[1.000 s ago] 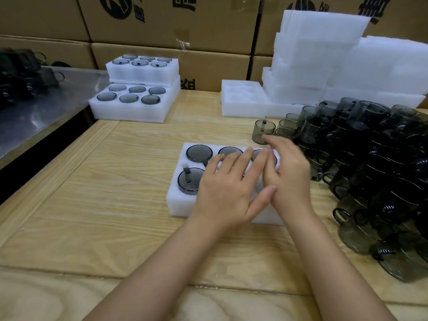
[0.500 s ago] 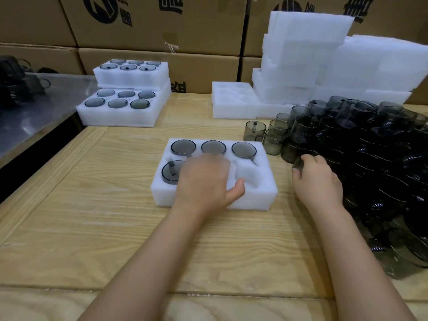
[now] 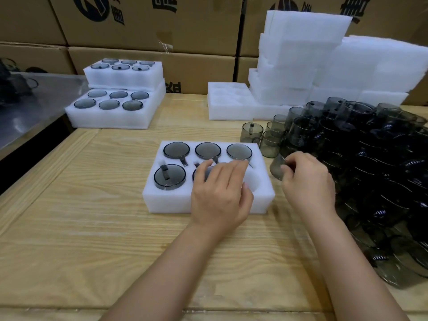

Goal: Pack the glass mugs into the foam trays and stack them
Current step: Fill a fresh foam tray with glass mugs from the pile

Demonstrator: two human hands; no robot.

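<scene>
Our right grip (image 3: 305, 179) pinched a smoky glass mug (image 3: 276, 169), left grip (image 3: 220, 193) slack on the white foam tray (image 3: 166, 202); we judged it should drop squarely into the 1 empty pocket (image 3: 256, 181).

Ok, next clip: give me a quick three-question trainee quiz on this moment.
1. True or false: every pocket of the near white foam tray is filled.
2. What does the right hand grip? A) a foam sheet B) a smoky grey glass mug C) nothing
3. Fill in: the tray's empty pocket is at the front ____.
Key: 1 false; 2 B; 3 right.
</scene>
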